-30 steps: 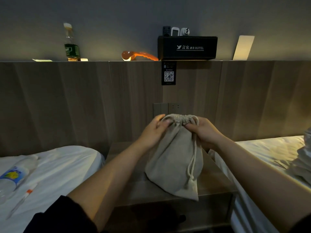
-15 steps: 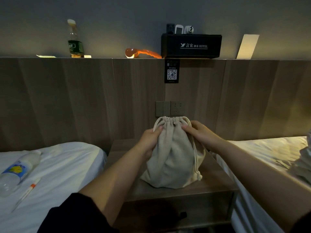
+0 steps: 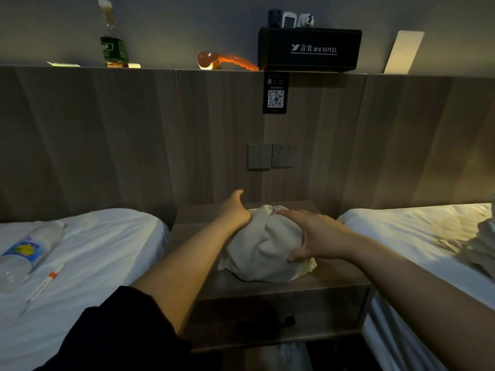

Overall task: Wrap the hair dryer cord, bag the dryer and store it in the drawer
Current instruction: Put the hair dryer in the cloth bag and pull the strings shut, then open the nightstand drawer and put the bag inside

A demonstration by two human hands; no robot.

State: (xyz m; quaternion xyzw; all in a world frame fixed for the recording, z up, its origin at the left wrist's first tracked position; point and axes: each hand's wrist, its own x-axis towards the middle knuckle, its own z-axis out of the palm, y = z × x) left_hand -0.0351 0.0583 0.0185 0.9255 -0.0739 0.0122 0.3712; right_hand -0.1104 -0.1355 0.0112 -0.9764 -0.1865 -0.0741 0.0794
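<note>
A beige drawstring bag [image 3: 263, 247] lies bulging on the wooden nightstand [image 3: 334, 279] between two beds. The hair dryer itself is hidden from view. My left hand [image 3: 234, 211] presses against the bag's upper left side with its thumb raised. The fingers are out of sight behind the palm. My right hand [image 3: 312, 235] grips the bag from the right, fingers over its top and thumb under its front edge. The bag's gathered mouth [image 3: 267, 208] points toward the wall.
Below the nightstand top is a dark open compartment [image 3: 267, 321]. White beds flank it; the left bed [image 3: 101, 245] carries a water bottle [image 3: 25, 250] and a pen [image 3: 44, 285]. A wall socket [image 3: 282, 155] sits above. The headboard ledge holds a bottle [image 3: 112, 46], an orange object [image 3: 227, 61] and a black box [image 3: 309, 49].
The bag went from hanging upright by its mouth to lying pressed down on the nightstand. Both hands dropped from its drawstring top to its sides. My view has moved closer.
</note>
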